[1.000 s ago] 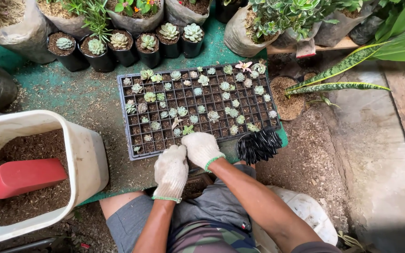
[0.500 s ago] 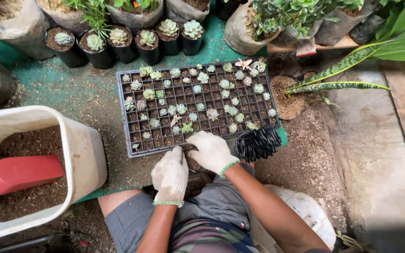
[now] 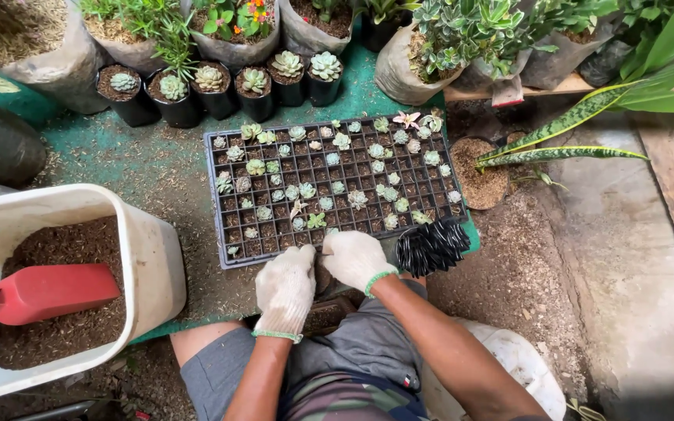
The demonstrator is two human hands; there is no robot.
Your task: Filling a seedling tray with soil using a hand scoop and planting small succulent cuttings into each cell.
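Both my hands wear white knit gloves and meet at the front edge of a black seedling tray point(image 3: 214, 204) that holds several small succulents. My left hand point(image 3: 284, 288) and my right hand point(image 3: 356, 259) close from either side on a small black pot point(image 3: 321, 274) of soil, mostly hidden between them. Right of my right hand lies a stack of empty small black pots point(image 3: 431, 245) on its side. A brown container of soil point(image 3: 323, 313) sits between my knees, just under the hands.
A white bin point(image 3: 154, 265) of brown soil with a red scoop point(image 3: 48, 292) stands at the left. Potted succulents point(image 3: 212, 82) line the back of the green mat point(image 3: 118, 156). On the right are a soil-filled round pot point(image 3: 481, 175), long striped leaves point(image 3: 563, 152) and a white bucket point(image 3: 520, 359).
My hands have drawn closer together at the tray's front edge, the right hand pulling back slightly toward me. The view has shifted a little.
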